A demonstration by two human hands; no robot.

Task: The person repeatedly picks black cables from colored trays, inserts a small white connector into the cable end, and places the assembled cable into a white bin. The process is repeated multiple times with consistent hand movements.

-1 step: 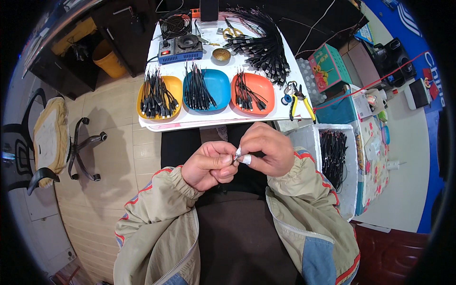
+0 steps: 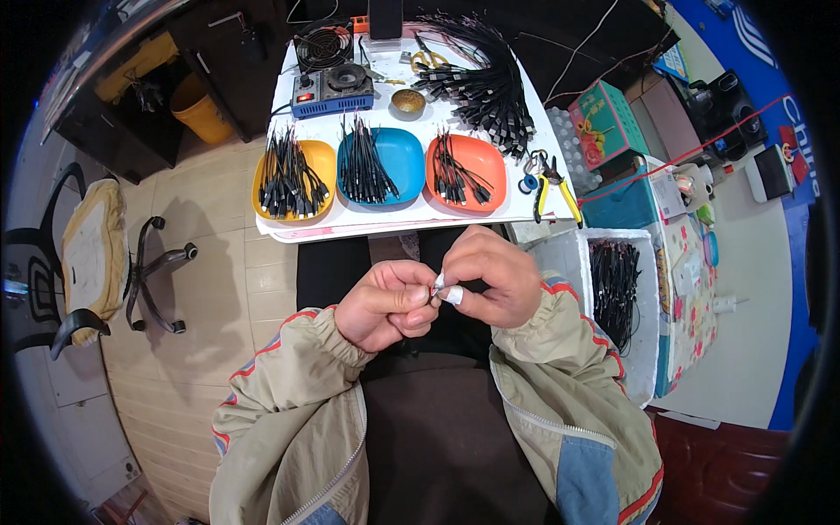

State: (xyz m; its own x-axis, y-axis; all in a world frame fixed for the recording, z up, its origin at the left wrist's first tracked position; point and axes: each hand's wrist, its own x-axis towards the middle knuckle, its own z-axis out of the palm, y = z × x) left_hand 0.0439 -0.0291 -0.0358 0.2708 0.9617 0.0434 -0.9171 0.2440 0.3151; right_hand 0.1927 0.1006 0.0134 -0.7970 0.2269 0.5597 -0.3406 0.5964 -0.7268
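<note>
Fingers [image 2: 409, 299] pinched closed, both hands [image 2: 382, 308] [image 2: 496, 278] at one tiny piece [image 2: 436, 290]

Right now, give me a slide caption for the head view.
Left hand and right hand pinch a small piece near three trays of black cables.

The small piece [image 2: 437, 288] pinched between the hands [image 2: 383, 306] [image 2: 492, 280] is mostly hidden and cannot be identified; the chair [image 2: 94, 249] is cut off at left.

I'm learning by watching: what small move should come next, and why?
Perhaps ease the right hand slightly open while the left hand steadies: both pinch a tiny piece, their fingertips largely hiding it, so a clearer view might help.
</note>
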